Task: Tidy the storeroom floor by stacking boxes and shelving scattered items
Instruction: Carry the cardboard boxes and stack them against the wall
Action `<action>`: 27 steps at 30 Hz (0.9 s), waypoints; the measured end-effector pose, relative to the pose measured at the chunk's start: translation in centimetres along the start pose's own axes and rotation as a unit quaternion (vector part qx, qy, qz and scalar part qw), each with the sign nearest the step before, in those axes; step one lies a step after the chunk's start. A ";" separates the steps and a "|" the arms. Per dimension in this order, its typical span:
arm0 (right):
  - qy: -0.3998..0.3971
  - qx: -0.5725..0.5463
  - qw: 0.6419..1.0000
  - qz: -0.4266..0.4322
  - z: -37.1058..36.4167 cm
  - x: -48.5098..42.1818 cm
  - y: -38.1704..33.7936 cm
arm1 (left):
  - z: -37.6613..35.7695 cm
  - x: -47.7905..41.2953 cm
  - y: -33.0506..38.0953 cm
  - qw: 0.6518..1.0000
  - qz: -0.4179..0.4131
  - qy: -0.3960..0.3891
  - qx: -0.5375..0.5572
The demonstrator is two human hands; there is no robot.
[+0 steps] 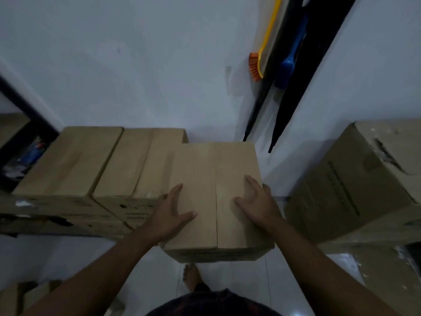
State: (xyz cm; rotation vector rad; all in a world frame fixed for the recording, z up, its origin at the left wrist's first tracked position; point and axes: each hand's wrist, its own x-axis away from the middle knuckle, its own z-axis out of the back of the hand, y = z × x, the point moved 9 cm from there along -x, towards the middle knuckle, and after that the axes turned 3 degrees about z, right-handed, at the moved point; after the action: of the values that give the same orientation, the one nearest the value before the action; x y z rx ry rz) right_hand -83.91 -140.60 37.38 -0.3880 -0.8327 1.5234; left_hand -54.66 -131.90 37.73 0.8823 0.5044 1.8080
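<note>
Looking down from the head camera, I see both hands lying on the top of a closed cardboard box [214, 169] with a seam running down the middle of its lid. The left hand [175, 213] rests at the box's left edge, fingers straight and spread, thumb stretched across the top. The right hand [255, 201] rests by the right edge, fingers straight, thumb pointing in towards the seam. Neither hand curls round anything. The box sits directly under and between the palms; I cannot tell what supports it from below.

Just beyond the left hand, two more boxes [68, 160] stand side by side, the nearer one touching the centre box. Well out past the right hand is a larger, scuffed carton [355, 179]. Above the fingertips, on the white wall, hang an orange brush [256, 66] and a blue brush [284, 69].
</note>
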 end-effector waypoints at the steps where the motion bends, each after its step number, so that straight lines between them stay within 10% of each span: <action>1: -0.007 0.014 1.000 -0.002 -0.3 -1.2 -0.3 | 0.1 -1.0 -0.4 1.000 0.000 -0.003 -0.021; 14: -0.092 0.010 0.996 -0.006 -0.7 -12.4 2.0 | -3.6 -8.7 -1.5 0.978 -0.021 -0.190 -0.080; 27: -0.236 0.061 0.970 -0.005 -0.9 -17.4 3.5 | -7.8 -9.8 3.6 0.903 -0.082 -0.095 -0.411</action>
State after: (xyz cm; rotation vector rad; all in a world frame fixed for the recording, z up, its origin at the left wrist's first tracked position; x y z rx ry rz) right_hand -83.18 -156.90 30.29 0.0777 -1.0985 1.6751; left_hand -60.73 -141.89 31.85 0.3932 -0.3082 1.5349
